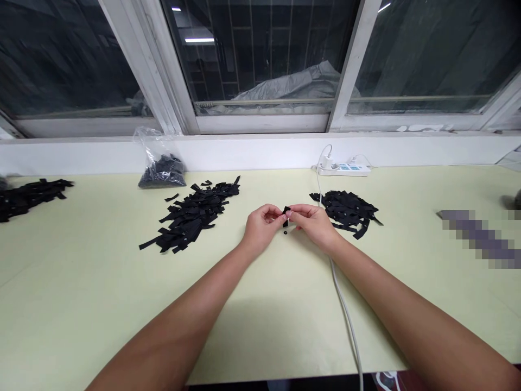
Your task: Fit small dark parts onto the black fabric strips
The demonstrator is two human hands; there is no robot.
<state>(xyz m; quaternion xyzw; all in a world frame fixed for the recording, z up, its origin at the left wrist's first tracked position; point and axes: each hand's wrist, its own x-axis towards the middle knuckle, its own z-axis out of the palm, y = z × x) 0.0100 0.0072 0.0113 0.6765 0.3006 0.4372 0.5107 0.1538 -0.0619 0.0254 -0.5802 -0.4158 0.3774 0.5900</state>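
Note:
Near the middle of the table, my left hand point(264, 228) and my right hand point(312, 221) meet at the fingertips. Both pinch one short black fabric strip point(286, 209), whose lower end hangs below the fingers. A small round black piece point(285, 233) shows just under the strip; I cannot tell whether it is attached. To the left of my left hand spreads a large heap of black strips point(195, 212). Another pile of black strips point(348, 209) lies right beside my right hand.
A clear plastic bag point(163, 168) with dark pieces stands by the wall. A white power strip point(345, 169) sits at the back. Its white cable point(345, 309) runs under my right arm to the front edge. More black strips point(32, 196) lie far left; a blurred, pixelated shape is at right.

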